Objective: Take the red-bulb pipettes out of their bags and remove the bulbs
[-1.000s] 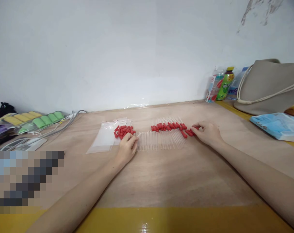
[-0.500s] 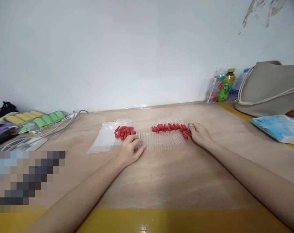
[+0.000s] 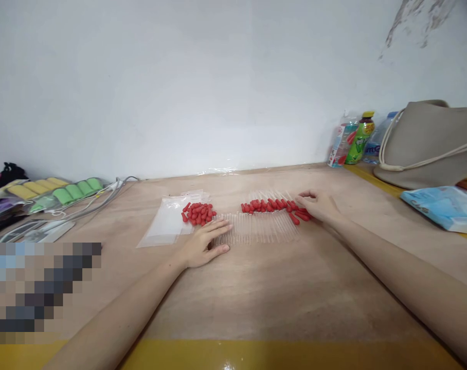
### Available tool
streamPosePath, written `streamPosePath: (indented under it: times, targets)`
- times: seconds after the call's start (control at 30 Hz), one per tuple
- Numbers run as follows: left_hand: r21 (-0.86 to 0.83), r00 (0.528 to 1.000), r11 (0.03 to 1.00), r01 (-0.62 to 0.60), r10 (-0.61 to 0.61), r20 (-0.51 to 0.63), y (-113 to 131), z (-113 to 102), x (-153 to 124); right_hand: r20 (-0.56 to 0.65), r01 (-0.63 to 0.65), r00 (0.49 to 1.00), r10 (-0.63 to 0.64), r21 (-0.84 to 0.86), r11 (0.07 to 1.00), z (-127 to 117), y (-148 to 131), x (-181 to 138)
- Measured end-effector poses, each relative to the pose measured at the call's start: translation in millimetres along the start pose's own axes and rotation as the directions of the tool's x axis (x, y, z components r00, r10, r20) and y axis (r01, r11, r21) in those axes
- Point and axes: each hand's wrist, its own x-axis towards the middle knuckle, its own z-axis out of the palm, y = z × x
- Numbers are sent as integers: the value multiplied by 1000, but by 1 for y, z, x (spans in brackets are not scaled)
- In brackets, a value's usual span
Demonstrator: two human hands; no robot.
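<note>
A row of clear plastic pipettes (image 3: 256, 228) lies side by side in the middle of the wooden table (image 3: 280, 288); several carry red rubber bulbs (image 3: 270, 205) at their far ends. A loose pile of red bulbs (image 3: 197, 212) sits to the left, beside a clear plastic bag (image 3: 164, 224). My left hand (image 3: 204, 241) lies flat with fingers stretched out, touching the left end of the pipette row. My right hand (image 3: 318, 205) rests at the right end of the row, its fingers curled against the red-capped pipettes there.
Green and yellow rolls (image 3: 59, 192) in packaging, cables (image 3: 102, 198) and dark items lie at the far left. Drink bottles (image 3: 355, 139), a beige bag (image 3: 434, 141) and a blue packet (image 3: 444, 205) stand at the right. A yellow strip (image 3: 256, 354) edges the table front.
My left hand has slid from the red bulb pile toward me and flattened against the left end of the pipettes. My right hand has shifted slightly along the right end.
</note>
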Motion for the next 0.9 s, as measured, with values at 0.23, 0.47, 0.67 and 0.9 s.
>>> streamPosePath:
  times: [0.23,0.47,0.67,0.9]
  targets:
    - [-8,997,999,44,-45,-63,-1,3,6,97,148,987,-127,-258,955,-7,-21,-5]
    - [52,994,996,67,-62,-95,2,8,7,147,113,986,-74,-273,955,-3,-28,-6]
    - [82,991,993,88,-79,-111,3,9,5,129,-120,980,149,-210,970,-5,-37,-8]
    - [114,981,990,78,-56,-187,1,12,4,65,-168,984,165,58,984,-7,-36,-7]
